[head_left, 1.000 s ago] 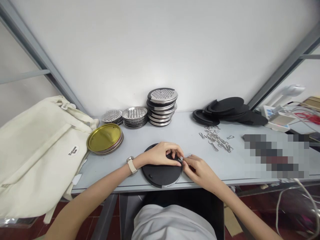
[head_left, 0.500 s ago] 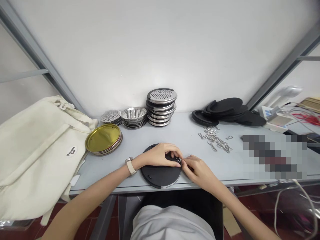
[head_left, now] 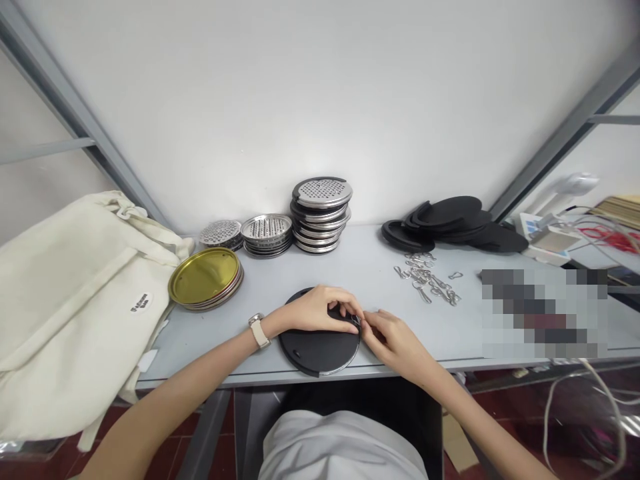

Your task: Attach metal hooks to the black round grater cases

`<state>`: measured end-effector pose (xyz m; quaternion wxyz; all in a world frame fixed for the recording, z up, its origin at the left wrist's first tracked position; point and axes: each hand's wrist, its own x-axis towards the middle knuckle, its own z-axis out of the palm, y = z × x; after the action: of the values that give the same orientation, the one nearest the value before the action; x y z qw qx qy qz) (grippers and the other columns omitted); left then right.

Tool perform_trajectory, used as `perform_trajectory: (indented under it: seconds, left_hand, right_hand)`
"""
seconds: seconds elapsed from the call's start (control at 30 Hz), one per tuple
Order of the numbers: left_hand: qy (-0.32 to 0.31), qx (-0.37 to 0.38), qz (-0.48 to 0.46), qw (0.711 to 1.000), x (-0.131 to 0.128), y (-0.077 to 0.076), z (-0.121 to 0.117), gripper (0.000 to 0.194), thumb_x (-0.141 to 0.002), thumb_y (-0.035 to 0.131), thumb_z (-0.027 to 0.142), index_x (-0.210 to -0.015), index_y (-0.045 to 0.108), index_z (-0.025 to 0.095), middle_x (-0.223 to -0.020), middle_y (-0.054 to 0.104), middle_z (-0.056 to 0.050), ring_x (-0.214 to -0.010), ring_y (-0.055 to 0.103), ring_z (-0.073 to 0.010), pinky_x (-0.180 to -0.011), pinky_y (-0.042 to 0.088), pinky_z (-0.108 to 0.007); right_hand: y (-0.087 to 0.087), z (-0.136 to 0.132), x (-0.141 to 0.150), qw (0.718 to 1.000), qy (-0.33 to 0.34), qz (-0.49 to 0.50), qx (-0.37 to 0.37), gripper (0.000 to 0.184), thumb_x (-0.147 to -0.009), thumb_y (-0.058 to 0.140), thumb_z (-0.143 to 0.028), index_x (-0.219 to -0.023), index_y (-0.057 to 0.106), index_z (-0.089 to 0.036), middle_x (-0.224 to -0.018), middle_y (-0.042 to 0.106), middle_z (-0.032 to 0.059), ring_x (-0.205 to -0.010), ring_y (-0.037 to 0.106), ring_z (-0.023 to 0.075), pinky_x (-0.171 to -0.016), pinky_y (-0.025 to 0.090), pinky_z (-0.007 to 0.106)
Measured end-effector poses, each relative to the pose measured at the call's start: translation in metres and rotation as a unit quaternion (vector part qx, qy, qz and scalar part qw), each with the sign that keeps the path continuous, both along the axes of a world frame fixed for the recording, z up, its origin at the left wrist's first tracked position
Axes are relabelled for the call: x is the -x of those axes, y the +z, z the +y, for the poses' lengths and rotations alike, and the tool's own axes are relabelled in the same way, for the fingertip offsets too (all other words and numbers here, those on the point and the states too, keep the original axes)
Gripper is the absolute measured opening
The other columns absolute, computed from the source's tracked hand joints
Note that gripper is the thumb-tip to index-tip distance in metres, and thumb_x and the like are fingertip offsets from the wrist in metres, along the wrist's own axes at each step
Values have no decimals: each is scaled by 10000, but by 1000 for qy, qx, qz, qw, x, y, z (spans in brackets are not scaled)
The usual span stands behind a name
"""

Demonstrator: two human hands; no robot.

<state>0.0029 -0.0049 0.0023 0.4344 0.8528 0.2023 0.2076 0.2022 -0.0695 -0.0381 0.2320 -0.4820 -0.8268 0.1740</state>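
A round black disc (head_left: pixel 320 350) with a metal rim lies flat near the table's front edge. My left hand (head_left: pixel 327 310) rests across it from the left, fingers curled over its top and thumb near the right rim, gripping there. At that rim my right hand (head_left: pixel 385 337) pinches a small metal clip (head_left: pixel 355 319), mostly hidden by the fingertips of both hands. How the clip sits in the disc I cannot tell. Loose metal clips (head_left: pixel 430 277) lie in a scattered heap behind and to the right of my hands.
Behind the disc stand a stack of black-edged graters (head_left: pixel 321 213), round metal grater plates (head_left: pixel 267 230) and gold-coloured lids (head_left: pixel 205 275). More black discs (head_left: pixel 450 223) are piled at the back right. A cream bag (head_left: pixel 90 307) covers the left side.
The view has shifted slightly. Both hands stay at the disc's right rim in nearly the same pose, and less of the clip shows between the fingers.
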Motion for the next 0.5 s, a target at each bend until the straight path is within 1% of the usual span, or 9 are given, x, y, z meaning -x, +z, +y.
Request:
perform_trajectory:
  seconds: [0.1, 0.2, 0.3, 0.5]
  left_hand:
    - [-2, -5, -5, 1000, 0, 0, 0, 239, -768, 686, 243, -982, 669, 139, -879, 646, -44, -790, 544, -115, -695, 407, -206]
    - [1, -6, -4, 1000, 0, 0, 0, 246, -761, 692, 257, -976, 671, 139, -870, 643, -45, -786, 545, -116, -710, 417, -211]
    - [6, -9, 1, 1000, 0, 0, 0, 244, -752, 698, 258, -963, 671, 140, -868, 643, -45, -785, 550, -117, -724, 431, -212]
    - [7, -45, -6, 999, -1, 1, -2, 198, -752, 679, 208, -940, 675, 144, -849, 638, -35, -771, 553, -112, -741, 449, -209]
  right_hand:
    - [0, 1, -2, 1000, 1, 16, 17, 291, -958, 343, -288, -707, 463, -204, -615, 487, -10, -620, 468, 151, -599, 345, 263]
    - [0, 4, -5, 997, 8, 45, 62, 317, -962, 344, -331, -687, 436, -202, -615, 453, -25, -602, 450, 133, -574, 337, 246]
    - [0, 6, -7, 993, 18, 65, 95, 338, -965, 339, -368, -695, 448, -196, -627, 443, -32, -589, 429, 119, -558, 329, 236]
    - [1, 5, -7, 994, 26, 65, 89, 343, -970, 335, -373, -727, 491, -189, -642, 476, -23, -608, 446, 124, -591, 340, 241]
